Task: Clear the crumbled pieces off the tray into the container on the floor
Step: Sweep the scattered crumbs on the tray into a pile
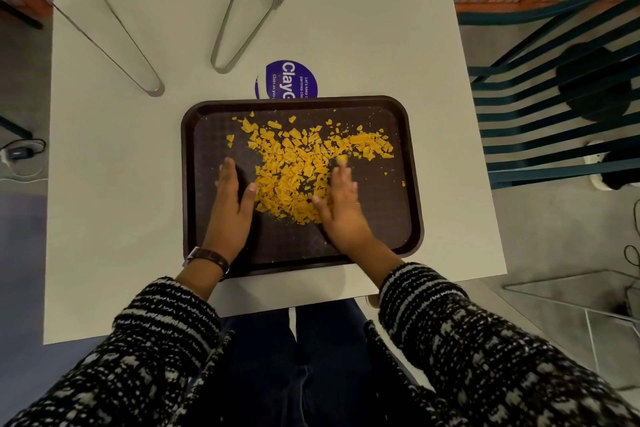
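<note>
Both hands flat on the tray, grip wide on each, holding nothing: left hand lies palm-down w/ fingers together, thumb out toward the pile; right hand stands more on its edge, fingers stretched fwd, one yellow bit sitting by its fingertips. Between them, the crumbled pieces, a heap of yellow-orange chip-like shards, thickest at tray centre and thinning toward the far right; left thumb tip and right palm edge touch the heap's sides. A few stray crumbs lie apart near the tray's right side and far edge. The dark brown tray sits on the white counter, near its front edge, long side toward the person. Watch w/ dark strap on left wrist; black-and-white knit sleeves on both arms. Just beyond the tray, partly under its far rim, a round purple sticker. Farther back, two metal tongs: a thin pair at left, a scalloped-tip pair nearer centre, both lying open, well apart from the tray. A clear container on the floor at right, beside the counter's corner; a teal slatted chair beyond it.
</note>
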